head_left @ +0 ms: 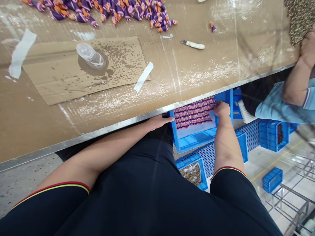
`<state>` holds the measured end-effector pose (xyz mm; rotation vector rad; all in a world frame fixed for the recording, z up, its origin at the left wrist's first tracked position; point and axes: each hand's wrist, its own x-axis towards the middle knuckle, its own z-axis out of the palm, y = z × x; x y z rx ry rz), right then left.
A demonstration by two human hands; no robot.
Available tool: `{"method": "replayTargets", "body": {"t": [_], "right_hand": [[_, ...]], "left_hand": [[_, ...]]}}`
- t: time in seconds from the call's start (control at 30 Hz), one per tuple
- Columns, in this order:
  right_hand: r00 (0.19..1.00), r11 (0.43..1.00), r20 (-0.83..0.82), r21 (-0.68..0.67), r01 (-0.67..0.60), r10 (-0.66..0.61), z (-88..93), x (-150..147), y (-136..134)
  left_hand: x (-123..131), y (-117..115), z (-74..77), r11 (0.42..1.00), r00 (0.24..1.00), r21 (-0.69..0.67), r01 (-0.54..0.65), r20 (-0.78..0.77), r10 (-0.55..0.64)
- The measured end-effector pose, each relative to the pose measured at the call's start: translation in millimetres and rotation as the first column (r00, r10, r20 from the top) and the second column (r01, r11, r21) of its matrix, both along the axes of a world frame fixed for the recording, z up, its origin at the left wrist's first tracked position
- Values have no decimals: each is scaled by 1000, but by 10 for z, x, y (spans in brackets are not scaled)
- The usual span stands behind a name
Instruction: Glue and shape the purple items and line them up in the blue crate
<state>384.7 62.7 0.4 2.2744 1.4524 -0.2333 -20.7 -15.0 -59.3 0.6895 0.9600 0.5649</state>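
From my remote seat I see the cardboard-covered worktop (103, 121) above a blue plastic crate (194, 141) with neat rows of striped purple-and-orange pieces (193, 113). My left grip (159, 122) lies flat and open, empty, just beside the crate's rim; my right grip (221, 109) rests on the rows, and I cannot tell whether it has hold of any.

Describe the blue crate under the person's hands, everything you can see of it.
The blue plastic crate sits below the metal table edge, which hides part of its far end. Its walls look moulded and ribbed. Tightly packed rows of pink, orange and white striped items fill much of the inside, leaving a pale bare patch nearer the person. The right hand rests on the rows at one corner, and the fingertips of the left hand reach its left rim, though contact is hard to confirm.
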Motion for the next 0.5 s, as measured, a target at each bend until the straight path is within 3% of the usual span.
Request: {"method": "replayTargets", "body": {"t": [0.5], "right_hand": [[997, 998, 71, -60, 25, -21, -11, -100, 32]], "left_hand": [[2, 2, -21, 1000, 1000, -7, 14, -13, -14]]}}
